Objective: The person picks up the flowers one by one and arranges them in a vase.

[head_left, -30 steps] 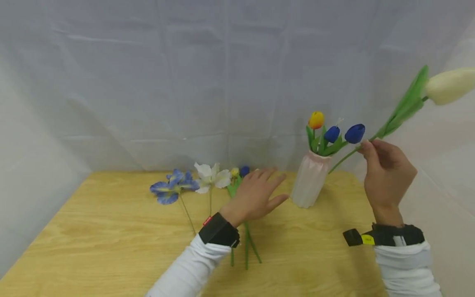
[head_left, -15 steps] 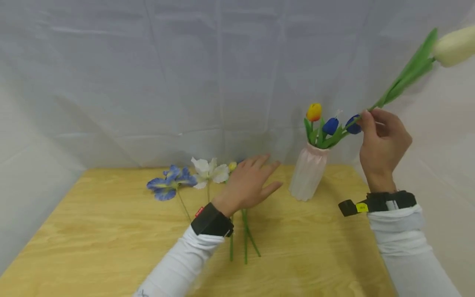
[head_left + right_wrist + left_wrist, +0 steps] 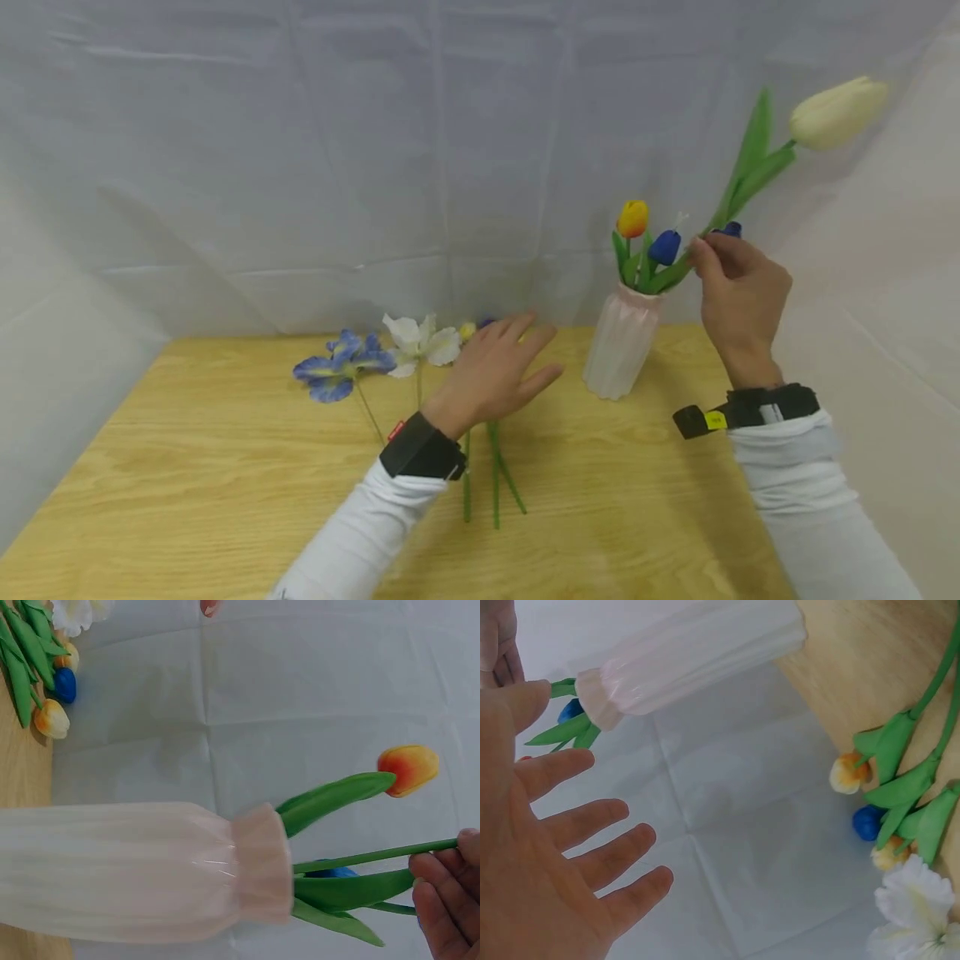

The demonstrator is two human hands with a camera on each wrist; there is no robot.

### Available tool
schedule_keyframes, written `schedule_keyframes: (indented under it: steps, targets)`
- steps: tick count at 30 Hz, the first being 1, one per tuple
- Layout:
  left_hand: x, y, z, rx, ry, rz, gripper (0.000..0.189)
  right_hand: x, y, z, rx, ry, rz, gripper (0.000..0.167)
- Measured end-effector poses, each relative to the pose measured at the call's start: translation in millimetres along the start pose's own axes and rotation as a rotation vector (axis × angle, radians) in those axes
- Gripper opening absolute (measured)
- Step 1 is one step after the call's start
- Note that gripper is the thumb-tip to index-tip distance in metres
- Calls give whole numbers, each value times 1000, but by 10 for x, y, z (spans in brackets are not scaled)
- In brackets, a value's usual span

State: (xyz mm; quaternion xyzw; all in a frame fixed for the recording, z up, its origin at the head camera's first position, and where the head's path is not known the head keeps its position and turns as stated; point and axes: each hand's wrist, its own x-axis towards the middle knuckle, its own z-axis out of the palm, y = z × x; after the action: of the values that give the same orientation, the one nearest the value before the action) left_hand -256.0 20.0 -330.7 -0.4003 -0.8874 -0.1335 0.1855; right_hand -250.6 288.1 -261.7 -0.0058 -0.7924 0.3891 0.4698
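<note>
My right hand (image 3: 746, 308) pinches the stem of a large white tulip (image 3: 836, 115), its bloom leaning up and right. In the right wrist view that green stem (image 3: 375, 856) runs into the mouth of the pale pink-white vase (image 3: 150, 874). The vase also holds a yellow-orange tulip (image 3: 632, 218), a blue tulip (image 3: 665, 247) and another blue tulip (image 3: 732, 228) partly hidden behind my right hand. My left hand (image 3: 491, 375), fingers spread and holding nothing, is above several tulips on the table, hiding most of their heads in the head view.
A blue-violet iris (image 3: 341, 367) and a white flower (image 3: 422, 343) lie left of my left hand on the wooden table (image 3: 225, 500). In the left wrist view, a yellow-white tulip (image 3: 849, 773) and a blue tulip (image 3: 868, 823) lie beside them. A grey-white sheet (image 3: 337, 167) hangs behind.
My right hand rose with the white tulip, then came left and slightly down, bringing the stem's lower end to the vase mouth. My left hand has stayed nearly in place.
</note>
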Motion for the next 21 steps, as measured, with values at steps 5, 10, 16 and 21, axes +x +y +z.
schedule_keyframes:
  steps: [5, 10, 16, 21]
  targets:
    - [-63, -5, 77, 6, -71, -24, 53, -108, 89, 55, -108, -92, 2, 33]
    - [-114, -5, 133, -21, -91, -47, 53, -176, 171, 57, -158, -138, 24, 34]
    - [-173, -4, 189, -33, -118, -67, 52, -168, 210, -89, -318, -478, 120, 42]
    - [-222, -5, 234, -35, -164, -104, 52, -257, 308, -173, -361, -775, 247, 51]
